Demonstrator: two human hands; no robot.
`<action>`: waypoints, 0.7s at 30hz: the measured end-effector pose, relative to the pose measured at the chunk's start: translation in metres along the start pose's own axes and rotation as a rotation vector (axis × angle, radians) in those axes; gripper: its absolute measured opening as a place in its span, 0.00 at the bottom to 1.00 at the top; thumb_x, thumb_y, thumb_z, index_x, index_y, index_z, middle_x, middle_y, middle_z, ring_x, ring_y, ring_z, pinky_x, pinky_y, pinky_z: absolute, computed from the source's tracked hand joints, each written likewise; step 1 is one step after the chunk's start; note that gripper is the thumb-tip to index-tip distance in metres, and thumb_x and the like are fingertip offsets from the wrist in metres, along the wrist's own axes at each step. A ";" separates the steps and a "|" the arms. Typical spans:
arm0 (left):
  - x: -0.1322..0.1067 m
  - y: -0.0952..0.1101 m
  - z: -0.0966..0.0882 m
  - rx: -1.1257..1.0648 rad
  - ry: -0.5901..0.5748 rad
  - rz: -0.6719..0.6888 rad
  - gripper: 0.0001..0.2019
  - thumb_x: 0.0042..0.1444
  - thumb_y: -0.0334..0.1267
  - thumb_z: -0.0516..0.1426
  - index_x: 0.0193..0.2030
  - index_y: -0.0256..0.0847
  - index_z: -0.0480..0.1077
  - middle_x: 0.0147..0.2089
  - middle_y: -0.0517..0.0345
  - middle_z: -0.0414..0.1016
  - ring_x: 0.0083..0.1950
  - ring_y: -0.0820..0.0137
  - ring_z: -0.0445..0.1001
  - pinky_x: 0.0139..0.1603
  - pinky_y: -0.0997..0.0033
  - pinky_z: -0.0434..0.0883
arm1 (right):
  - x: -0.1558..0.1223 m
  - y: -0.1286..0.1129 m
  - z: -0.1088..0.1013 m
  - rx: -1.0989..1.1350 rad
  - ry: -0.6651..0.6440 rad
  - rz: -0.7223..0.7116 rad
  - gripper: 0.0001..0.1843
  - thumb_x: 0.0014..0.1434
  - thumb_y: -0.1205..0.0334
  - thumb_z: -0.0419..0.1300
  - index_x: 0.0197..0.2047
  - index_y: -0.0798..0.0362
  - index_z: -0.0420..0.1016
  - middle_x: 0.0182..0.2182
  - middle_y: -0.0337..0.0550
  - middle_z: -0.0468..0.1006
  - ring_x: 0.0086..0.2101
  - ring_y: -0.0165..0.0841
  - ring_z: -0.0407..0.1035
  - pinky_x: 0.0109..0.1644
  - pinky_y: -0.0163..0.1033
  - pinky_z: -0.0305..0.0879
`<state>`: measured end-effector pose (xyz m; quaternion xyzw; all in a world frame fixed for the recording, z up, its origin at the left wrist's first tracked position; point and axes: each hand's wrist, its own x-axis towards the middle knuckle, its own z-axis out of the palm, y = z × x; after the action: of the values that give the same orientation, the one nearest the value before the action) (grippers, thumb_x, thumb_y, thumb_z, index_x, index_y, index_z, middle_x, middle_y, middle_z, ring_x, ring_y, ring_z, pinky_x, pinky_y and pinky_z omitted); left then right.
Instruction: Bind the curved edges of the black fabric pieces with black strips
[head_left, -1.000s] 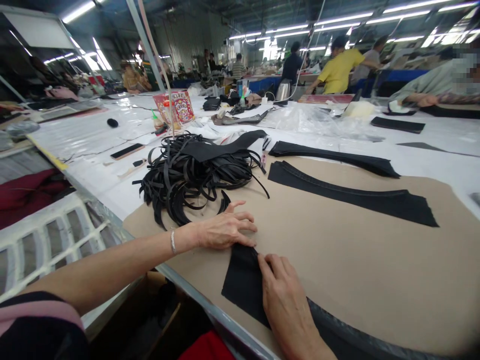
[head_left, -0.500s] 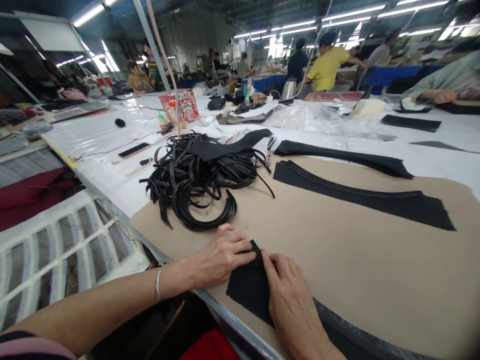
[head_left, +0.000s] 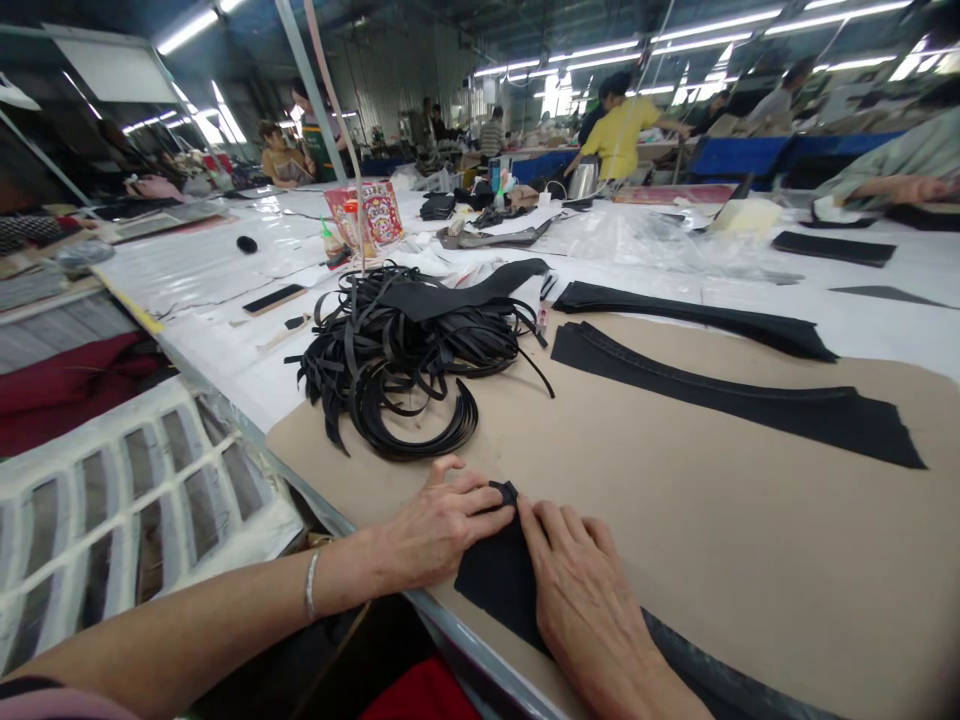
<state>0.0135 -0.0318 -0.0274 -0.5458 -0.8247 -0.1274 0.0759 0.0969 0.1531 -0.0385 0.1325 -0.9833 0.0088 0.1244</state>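
A black fabric piece (head_left: pixel 495 575) lies on a tan cardboard sheet (head_left: pixel 697 540) at the near table edge. My left hand (head_left: pixel 439 525) rests beside it, its fingers pinching the piece's curled top corner. My right hand (head_left: pixel 581 590) lies flat on the fabric, fingers pressed together and pointing at that same corner. A tangled heap of black strips (head_left: pixel 405 350) sits just beyond my left hand.
Two long black cut panels (head_left: pixel 720 395) lie on the cardboard at right. A white slatted crate (head_left: pixel 127 500) stands at left below the table. A red printed box (head_left: pixel 375 212), bottles and plastic sheeting lie farther back. Several people work at distant tables.
The top corner of the black piece has curled up under my left fingers. Both hands stayed at the corner, shifting only slightly in the picture.
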 end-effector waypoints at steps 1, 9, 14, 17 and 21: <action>-0.001 0.000 0.001 -0.005 0.007 -0.006 0.17 0.65 0.31 0.48 0.59 0.44 0.63 0.49 0.53 0.75 0.53 0.66 0.66 0.58 0.54 0.47 | 0.001 0.000 -0.001 -0.005 0.000 -0.003 0.29 0.53 0.77 0.49 0.59 0.63 0.64 0.43 0.50 0.73 0.40 0.39 0.62 0.45 0.47 0.57; -0.007 0.001 0.002 0.000 0.060 -0.029 0.14 0.64 0.30 0.48 0.54 0.42 0.66 0.51 0.54 0.76 0.53 0.66 0.67 0.57 0.55 0.48 | 0.009 -0.006 -0.011 -0.024 -0.068 0.003 0.32 0.52 0.78 0.46 0.61 0.61 0.63 0.43 0.52 0.74 0.38 0.42 0.64 0.43 0.51 0.57; -0.011 0.001 0.003 0.020 0.068 -0.029 0.14 0.64 0.31 0.48 0.54 0.42 0.67 0.51 0.52 0.76 0.53 0.65 0.67 0.57 0.55 0.49 | 0.008 -0.005 0.000 0.001 -0.044 0.017 0.36 0.49 0.77 0.48 0.64 0.57 0.59 0.46 0.54 0.74 0.42 0.46 0.65 0.47 0.55 0.56; -0.012 0.001 0.004 0.037 0.054 -0.025 0.14 0.65 0.32 0.48 0.55 0.42 0.67 0.51 0.52 0.76 0.53 0.65 0.67 0.57 0.55 0.50 | 0.008 -0.003 0.005 0.046 -0.051 0.003 0.38 0.48 0.75 0.50 0.65 0.55 0.57 0.47 0.54 0.74 0.43 0.46 0.65 0.49 0.55 0.55; -0.011 0.003 0.003 0.060 0.032 -0.016 0.14 0.63 0.32 0.49 0.54 0.42 0.67 0.52 0.51 0.75 0.53 0.65 0.67 0.58 0.56 0.51 | 0.015 -0.005 -0.004 0.071 -0.120 0.054 0.38 0.49 0.74 0.50 0.66 0.55 0.56 0.46 0.56 0.73 0.44 0.46 0.65 0.51 0.55 0.53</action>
<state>0.0205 -0.0394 -0.0323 -0.5347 -0.8311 -0.1117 0.1043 0.0853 0.1449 -0.0306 0.1107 -0.9913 0.0390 0.0600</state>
